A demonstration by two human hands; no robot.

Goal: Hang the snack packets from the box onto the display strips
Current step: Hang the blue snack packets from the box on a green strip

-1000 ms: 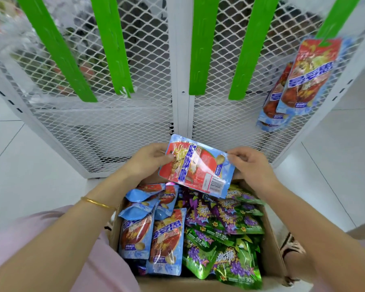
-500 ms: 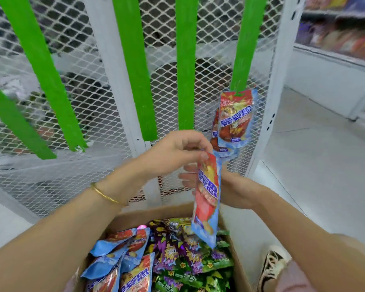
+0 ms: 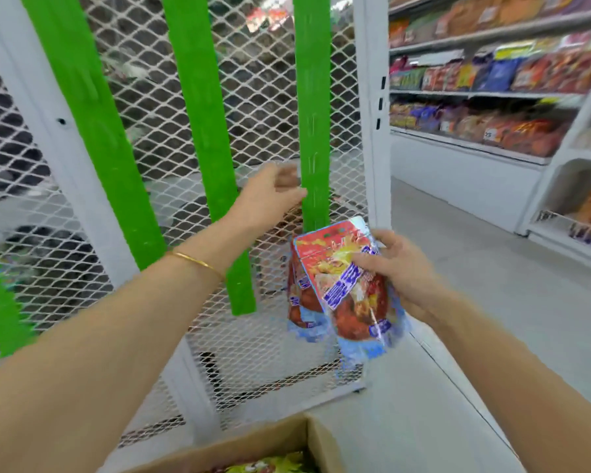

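A: Head view, near to far. What's logged?

B: Item 1: cardboard box (image 3: 260,445), bottom edge of frame, open, green packets (image 3: 273,467) just showing inside.

A: Hands?

B: Item 2: right hand (image 3: 401,268), fingers + thumb curled round a red-and-blue snack packet (image 3: 350,295), held upright above the box, its top near the lower end of the right-most display strip (image 3: 313,131). Just behind it, same-kind hung packets (image 3: 299,302) at that strip's foot.
Item 3: left hand (image 3: 270,196), gold bangle (image 3: 198,262) on wrist, raised higher, fingertips at the strip's left edge. Blurred, so can't tell if it grips.

A: Backgrnd?

B: White mesh rack (image 3: 260,107) w/ other green strips (image 3: 198,131). Store shelves (image 3: 492,93) far right, stocked, blurred.
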